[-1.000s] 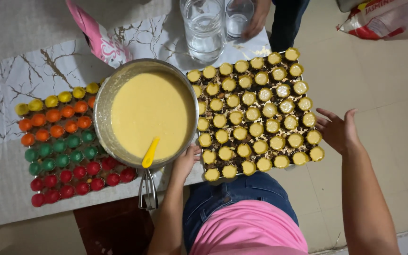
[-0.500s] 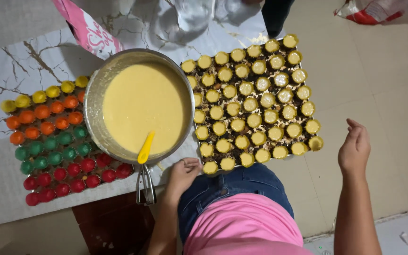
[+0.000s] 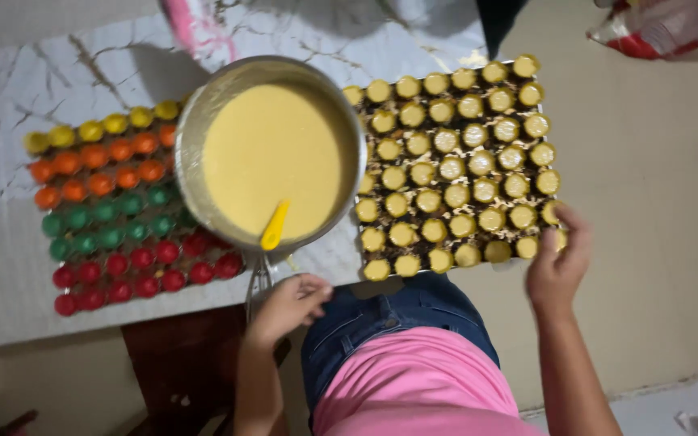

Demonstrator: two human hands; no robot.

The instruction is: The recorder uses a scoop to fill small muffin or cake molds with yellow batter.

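Observation:
A tray (image 3: 365,278) packed with several small yellow-filled cups juts over the table's near edge. My right hand (image 3: 557,262) grips its near right corner, fingers curled over the rim. A metal pot (image 3: 191,133) of pale yellow batter stands left of the tray, with a yellow spatula (image 3: 275,226) leaning in it. The pot's wire handle (image 3: 257,278) points toward me. My left hand (image 3: 288,303) is loosely curled at the table edge right beside that handle; whether it holds the handle is unclear.
Several empty yellow, orange, green and red cups (image 3: 111,214) sit in rows left of the pot on the marbled white table (image 3: 10,266). A dark wooden stool (image 3: 179,363) stands under the edge. A red-and-white plastic bag (image 3: 656,32) lies at the top right.
My right hand came in from the open air at the right and took the tray's near corner. My left hand shifted left from the tray's front edge toward the pot handle.

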